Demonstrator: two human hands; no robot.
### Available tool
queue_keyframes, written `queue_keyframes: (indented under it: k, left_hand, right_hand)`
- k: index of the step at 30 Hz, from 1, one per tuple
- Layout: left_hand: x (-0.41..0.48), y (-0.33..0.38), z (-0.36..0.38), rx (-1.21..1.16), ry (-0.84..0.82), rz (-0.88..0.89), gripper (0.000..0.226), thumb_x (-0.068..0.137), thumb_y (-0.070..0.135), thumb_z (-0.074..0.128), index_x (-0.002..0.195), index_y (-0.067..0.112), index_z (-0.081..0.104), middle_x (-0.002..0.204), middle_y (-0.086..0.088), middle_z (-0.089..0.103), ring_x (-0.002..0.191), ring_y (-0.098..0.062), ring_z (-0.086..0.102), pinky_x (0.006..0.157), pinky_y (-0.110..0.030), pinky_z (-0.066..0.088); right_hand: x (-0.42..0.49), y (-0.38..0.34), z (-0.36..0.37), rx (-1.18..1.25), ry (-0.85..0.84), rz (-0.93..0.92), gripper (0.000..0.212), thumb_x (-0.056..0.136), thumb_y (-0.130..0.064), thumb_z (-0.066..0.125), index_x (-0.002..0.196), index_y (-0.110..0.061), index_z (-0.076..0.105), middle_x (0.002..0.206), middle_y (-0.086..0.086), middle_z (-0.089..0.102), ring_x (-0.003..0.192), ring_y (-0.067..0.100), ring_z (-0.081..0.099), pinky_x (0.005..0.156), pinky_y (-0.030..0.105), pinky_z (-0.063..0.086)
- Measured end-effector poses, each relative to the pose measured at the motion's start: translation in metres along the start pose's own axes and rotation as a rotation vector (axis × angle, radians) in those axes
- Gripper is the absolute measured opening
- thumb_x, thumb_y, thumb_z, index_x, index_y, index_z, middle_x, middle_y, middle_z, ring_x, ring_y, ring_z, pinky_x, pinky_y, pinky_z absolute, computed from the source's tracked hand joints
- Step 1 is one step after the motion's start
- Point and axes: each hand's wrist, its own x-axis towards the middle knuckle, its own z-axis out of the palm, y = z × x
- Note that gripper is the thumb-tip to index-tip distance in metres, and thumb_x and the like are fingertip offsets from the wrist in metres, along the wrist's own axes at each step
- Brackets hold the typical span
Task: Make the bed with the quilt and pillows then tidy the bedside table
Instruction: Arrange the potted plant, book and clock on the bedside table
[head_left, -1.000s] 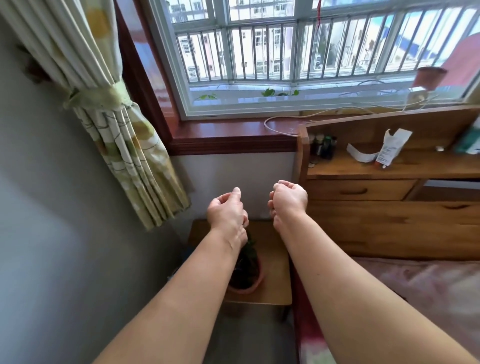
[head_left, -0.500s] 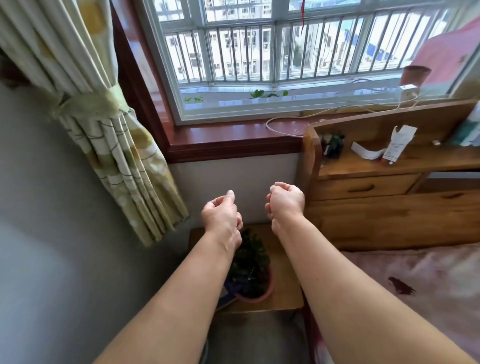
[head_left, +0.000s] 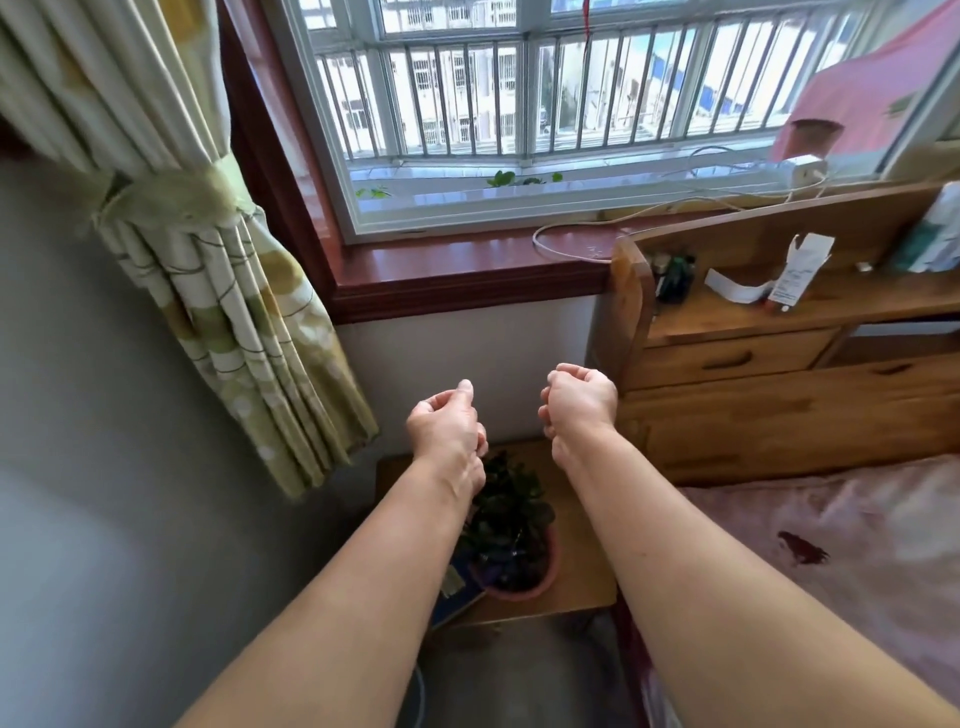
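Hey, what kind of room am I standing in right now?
Most likely a bedroom: a wooden headboard with shelf and drawers stands at the head of a bed, a small bedside table holds a potted plant, and a tied-back curtain flanks the window.

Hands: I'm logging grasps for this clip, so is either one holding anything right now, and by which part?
Nothing is held. The left hand and right hand are loosely curled in mid-air above the potted plant, touching nothing.

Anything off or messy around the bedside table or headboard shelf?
Yes. A white carton leans on the headboard shelf with its top flap open, a loose paper strip beside it. On the bedside table, something blue pokes over the front-left edge beside the potted plant.
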Motion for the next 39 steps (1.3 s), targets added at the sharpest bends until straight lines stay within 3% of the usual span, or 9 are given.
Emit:
queue_keyframes:
  k: [9,17,22,27,31,33,35,36,39]
  left_hand:
    - [0.03,-0.017,-0.029,0.01,0.095,-0.038,0.021,0.093,0.013,0.061,0.079,0.016,0.045,0.056,0.0,0.041,0.027,-0.005,0.026,0.031,-0.014,0.017]
    - [0.058,-0.06,-0.068,0.004,0.299,-0.078,0.024,0.094,0.016,0.061,0.072,0.016,0.049,0.054,0.003,0.041,0.031,-0.005,0.028,0.031,-0.016,0.019]
    - [0.071,-0.11,-0.088,-0.014,0.405,-0.118,0.012,0.094,0.014,0.06,0.084,0.012,0.054,0.056,-0.001,0.043,0.025,-0.004,0.03,0.03,-0.013,0.02]
    - [0.092,-0.158,-0.109,-0.017,0.487,-0.173,0.004,0.096,0.012,0.056,0.093,0.01,0.055,0.062,-0.003,0.045,0.024,-0.004,0.033,0.03,-0.01,0.022]
    - [0.109,-0.187,-0.118,0.05,0.471,-0.261,0.029,0.098,0.003,0.041,0.074,0.018,0.048,0.062,-0.002,0.043,0.037,-0.011,0.041,0.033,-0.011,0.026]
    - [0.119,-0.201,-0.117,0.094,0.444,-0.286,0.035,0.097,-0.002,0.034,0.071,0.017,0.047,0.064,-0.002,0.042,0.049,-0.013,0.038,0.04,-0.018,0.027]
    - [0.125,-0.214,-0.116,0.071,0.42,-0.323,0.036,0.096,-0.003,0.034,0.069,0.015,0.048,0.063,-0.003,0.043,0.051,-0.014,0.038,0.037,-0.015,0.028]
    - [0.127,-0.221,-0.117,0.053,0.413,-0.345,0.033,0.097,-0.001,0.036,0.07,0.014,0.05,0.064,-0.003,0.045,0.051,-0.015,0.04,0.037,-0.014,0.031]
    - [0.134,-0.243,-0.115,0.008,0.315,-0.42,0.016,0.099,0.016,0.047,0.095,0.01,0.061,0.083,-0.006,0.062,0.073,-0.024,0.062,0.064,-0.031,0.054]
  right_hand:
    - [0.023,0.036,-0.006,-0.055,0.029,0.051,0.023,0.092,-0.006,0.044,0.112,-0.01,0.057,0.069,0.002,0.053,0.046,0.012,0.042,0.031,0.013,0.028]
    - [0.06,0.09,-0.026,-0.127,0.054,0.123,0.027,0.093,-0.004,0.043,0.115,-0.007,0.059,0.066,0.003,0.05,0.046,0.013,0.041,0.029,0.01,0.025]
    - [0.091,0.132,-0.054,-0.207,0.093,0.164,0.027,0.093,-0.006,0.044,0.113,-0.012,0.062,0.068,0.001,0.054,0.045,0.012,0.044,0.03,0.012,0.029]
    - [0.121,0.189,-0.063,-0.167,0.082,0.308,0.024,0.094,-0.005,0.045,0.11,-0.013,0.061,0.059,0.002,0.054,0.03,0.007,0.046,0.03,0.013,0.033]
    - [0.13,0.222,-0.067,-0.235,0.079,0.376,0.028,0.097,-0.004,0.043,0.119,-0.009,0.059,0.082,0.005,0.057,0.064,0.016,0.052,0.042,0.016,0.041]
    - [0.129,0.237,-0.068,-0.318,0.068,0.366,0.023,0.098,-0.009,0.043,0.115,-0.009,0.059,0.079,0.001,0.052,0.068,0.017,0.049,0.048,0.018,0.042]
    - [0.128,0.249,-0.071,-0.338,0.085,0.392,0.029,0.1,-0.02,0.043,0.12,-0.005,0.058,0.087,0.003,0.057,0.082,0.022,0.054,0.069,0.026,0.046]
    - [0.13,0.257,-0.074,-0.331,0.082,0.408,0.034,0.1,-0.027,0.043,0.123,-0.006,0.057,0.102,0.006,0.061,0.097,0.025,0.057,0.083,0.03,0.047]
    - [0.134,0.277,-0.076,-0.308,0.005,0.475,0.055,0.099,-0.049,0.038,0.142,-0.014,0.045,0.142,0.009,0.048,0.129,0.028,0.047,0.11,0.045,0.037]
